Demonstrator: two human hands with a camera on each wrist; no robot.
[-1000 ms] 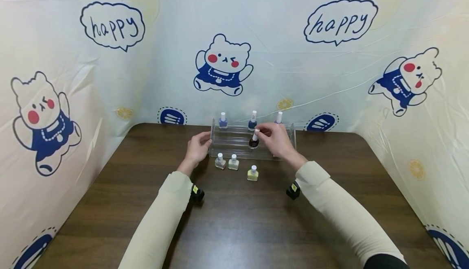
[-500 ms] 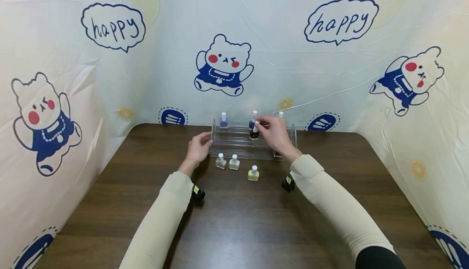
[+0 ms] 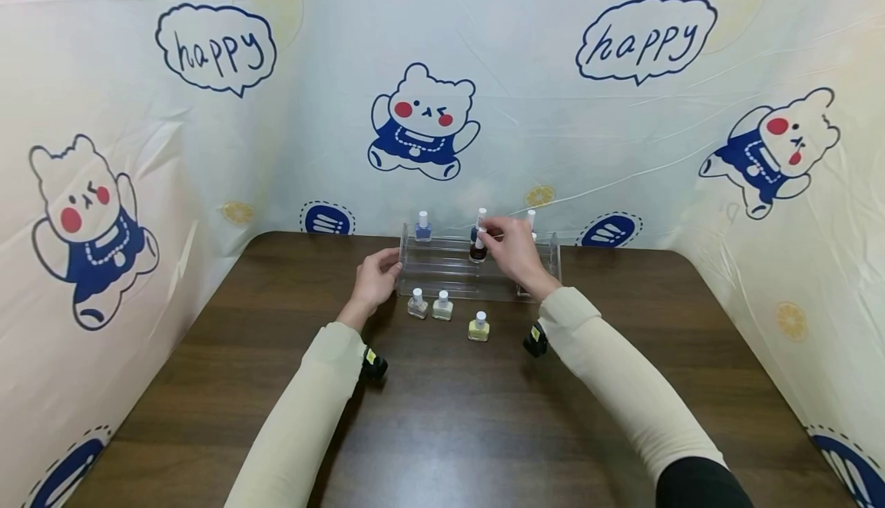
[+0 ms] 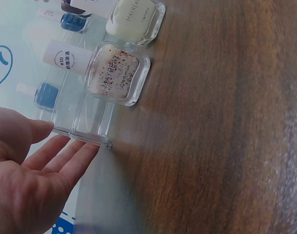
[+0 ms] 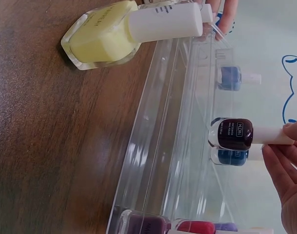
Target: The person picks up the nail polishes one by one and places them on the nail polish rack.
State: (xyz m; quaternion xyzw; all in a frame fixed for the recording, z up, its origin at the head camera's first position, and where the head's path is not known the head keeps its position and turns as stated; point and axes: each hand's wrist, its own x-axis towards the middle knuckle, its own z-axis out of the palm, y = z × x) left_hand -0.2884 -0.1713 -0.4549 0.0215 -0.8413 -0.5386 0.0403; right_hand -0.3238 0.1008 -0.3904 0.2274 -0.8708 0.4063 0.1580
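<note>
My right hand [image 3: 515,250] pinches the white cap of a dark red-brown nail polish bottle [image 5: 233,134]. The bottle is upright over the clear stepped display rack [image 3: 449,266], just in front of a blue nail polish bottle [image 5: 232,157]; whether its base touches the step I cannot tell. At the rack's left end, my left hand [image 4: 31,170] touches the side panel with its thumb and extended fingers. On the table before the rack stand a speckled nail polish bottle [image 4: 114,73], a pale cream one [image 4: 131,19] and a yellow one [image 5: 102,34].
A periwinkle-blue bottle [image 3: 423,227] stands at the top step's left. Near the rack's right end are a purple bottle [image 5: 147,224] and a red bottle [image 5: 194,226]. A printed curtain [image 3: 332,131] hangs behind the brown wooden table [image 3: 442,416].
My right hand has carried the dark nail polish bottle up and back, from over the rack's middle steps to in front of the blue bottle. The left hand stays at the rack's end.
</note>
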